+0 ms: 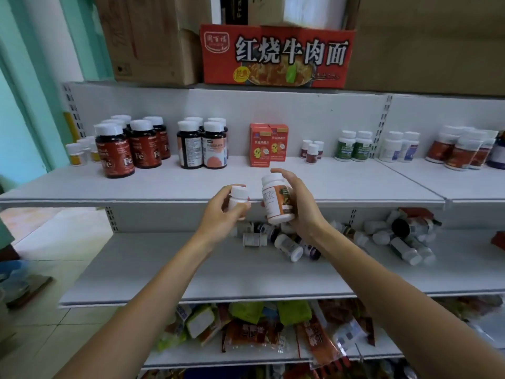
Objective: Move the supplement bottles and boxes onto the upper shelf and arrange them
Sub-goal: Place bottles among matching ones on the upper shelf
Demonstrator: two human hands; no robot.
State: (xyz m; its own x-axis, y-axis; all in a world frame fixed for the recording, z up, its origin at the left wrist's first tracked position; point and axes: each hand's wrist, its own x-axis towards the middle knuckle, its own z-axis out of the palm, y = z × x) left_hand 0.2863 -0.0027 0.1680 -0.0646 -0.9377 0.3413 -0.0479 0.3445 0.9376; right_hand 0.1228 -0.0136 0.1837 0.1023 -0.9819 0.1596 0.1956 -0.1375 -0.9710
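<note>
Got a small white bottle [238, 199] in my left hand [225, 212] and an orange-label bottle [278, 199] in my right hand [299, 206], both at the upper shelf [164, 188] lip. Imo they'll clip the edge & drop onto the pile below [287, 242], or topple the red boxes [267, 144].

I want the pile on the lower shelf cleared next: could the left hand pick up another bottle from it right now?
Probably not: the left hand already holds a small white bottle, though nothing blocks the way to the pile.
</note>
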